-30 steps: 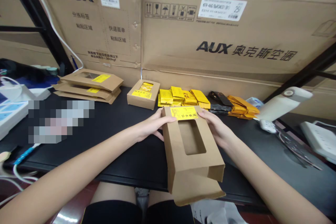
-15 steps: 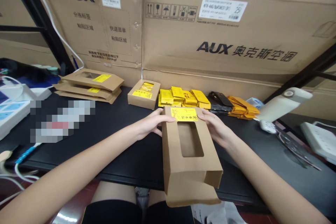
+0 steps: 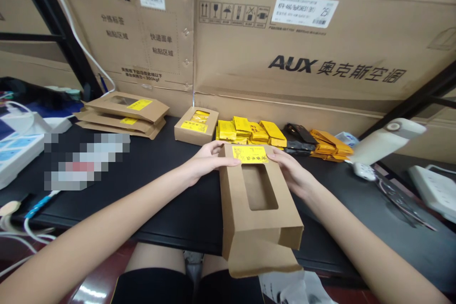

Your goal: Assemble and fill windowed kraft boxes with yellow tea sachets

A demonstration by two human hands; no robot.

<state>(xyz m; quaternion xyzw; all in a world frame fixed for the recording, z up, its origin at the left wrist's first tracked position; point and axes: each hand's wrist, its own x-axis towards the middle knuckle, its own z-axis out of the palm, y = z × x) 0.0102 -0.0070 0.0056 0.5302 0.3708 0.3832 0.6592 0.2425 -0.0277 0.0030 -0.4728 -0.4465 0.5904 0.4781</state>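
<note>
A brown cardboard box (image 3: 231,199) with a cut-out window and a yellow label lies between my hands, its open end and loose flap towards me, over the table's front edge. My left hand (image 3: 210,160) grips its far left corner, thumb on top beside the label. On the far right corner, my right hand (image 3: 289,167) holds the box with its thumb by the label; its other fingers are mostly hidden. Beyond the box sit yellow packets (image 3: 249,131) and a closed windowed box (image 3: 195,126) with yellow packets inside.
Flattened brown boxes (image 3: 124,113) are stacked at the back left. Black packets (image 3: 299,139), orange packets (image 3: 330,145), a white bottle (image 3: 388,140) and glasses (image 3: 402,199) lie to the right. Power strips (image 3: 436,190) and cables sit at the sides. Large cartons (image 3: 235,61) stand behind.
My left hand's fingers have closed in a little against the box's far left corner. The box and my right hand have hardly moved.
</note>
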